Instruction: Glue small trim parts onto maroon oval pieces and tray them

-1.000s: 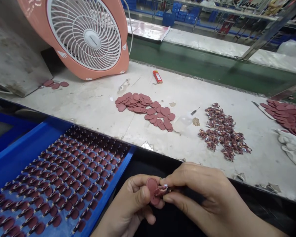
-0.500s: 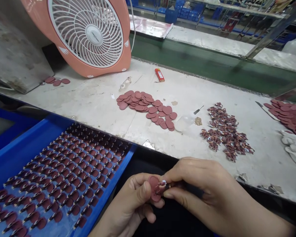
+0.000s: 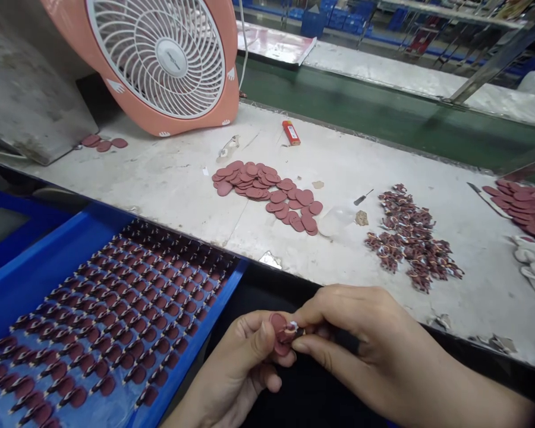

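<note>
- The left hand (image 3: 245,356) pinches a reddish oval disc (image 3: 277,323) between thumb and fingers;
- the right hand (image 3: 370,339) closes thumb and forefinger on a small figure (image 3: 290,330) against the disc;
- leftward, a blue tray (image 3: 49,258) bears rows of figures with discs;
- beyond, loose discs (image 3: 294,205) lie heaped on the bench (image 3: 160,196); clustered figures (image 3: 412,238) lie right of them.

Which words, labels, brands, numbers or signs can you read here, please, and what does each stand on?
No text can be read.
Fan: the mark on its hub is too blurred to read.
Red lighter: any print on its pale label is too small.
</note>
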Action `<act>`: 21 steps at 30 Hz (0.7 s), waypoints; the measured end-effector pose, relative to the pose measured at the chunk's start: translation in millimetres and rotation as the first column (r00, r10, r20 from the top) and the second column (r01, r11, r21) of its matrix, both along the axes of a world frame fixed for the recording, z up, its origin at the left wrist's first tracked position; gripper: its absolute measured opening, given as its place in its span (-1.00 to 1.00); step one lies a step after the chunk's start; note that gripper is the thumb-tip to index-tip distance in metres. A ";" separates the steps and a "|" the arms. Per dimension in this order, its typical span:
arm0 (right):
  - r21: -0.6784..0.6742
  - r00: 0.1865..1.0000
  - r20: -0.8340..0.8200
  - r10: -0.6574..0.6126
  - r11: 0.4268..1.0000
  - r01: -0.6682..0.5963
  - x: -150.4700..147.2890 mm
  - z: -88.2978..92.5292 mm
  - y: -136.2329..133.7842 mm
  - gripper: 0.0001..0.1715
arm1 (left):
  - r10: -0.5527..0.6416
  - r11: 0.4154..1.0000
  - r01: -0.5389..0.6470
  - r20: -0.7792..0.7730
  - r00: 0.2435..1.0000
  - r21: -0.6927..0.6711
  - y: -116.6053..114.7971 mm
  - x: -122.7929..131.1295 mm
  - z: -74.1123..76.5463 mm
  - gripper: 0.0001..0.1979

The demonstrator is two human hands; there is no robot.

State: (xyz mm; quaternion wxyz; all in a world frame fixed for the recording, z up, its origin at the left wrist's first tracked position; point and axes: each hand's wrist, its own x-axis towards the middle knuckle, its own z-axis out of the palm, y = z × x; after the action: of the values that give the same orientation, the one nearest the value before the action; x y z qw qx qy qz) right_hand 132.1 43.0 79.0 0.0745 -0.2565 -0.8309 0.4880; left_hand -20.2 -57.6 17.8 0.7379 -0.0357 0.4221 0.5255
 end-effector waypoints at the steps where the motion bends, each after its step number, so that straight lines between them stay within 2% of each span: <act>1: 0.000 1.000 0.009 0.005 1.000 -0.005 0.1 0.0 0.7 -0.81 | 0.000 1.000 0.000 0.004 1.000 0.010 -0.6 0.3 -1.5 -0.63; 6: 0.011 0.999 0.018 0.027 1.000 -0.027 -0.8 0.1 3.3 -0.86 | -0.023 0.997 0.021 0.027 0.999 0.078 -3.0 1.4 -10.5 -0.66; 11: 0.051 0.997 0.034 0.065 0.996 -0.067 -2.2 1.2 2.6 -0.86 | -0.007 0.998 0.006 0.022 1.000 0.061 -2.5 2.2 -9.2 -0.67; 21: 0.150 0.996 0.005 0.089 0.985 -0.089 -6.4 -1.5 -1.2 -0.79 | -0.039 0.993 0.033 0.056 0.998 0.111 -1.6 2.1 -12.3 -0.65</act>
State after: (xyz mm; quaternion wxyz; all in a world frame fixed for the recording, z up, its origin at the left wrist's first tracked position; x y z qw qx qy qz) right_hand 125.6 41.8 77.5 0.0722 -0.2123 -0.8759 0.4273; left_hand -18.1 -59.2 5.5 0.7601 -0.0027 0.3715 0.5331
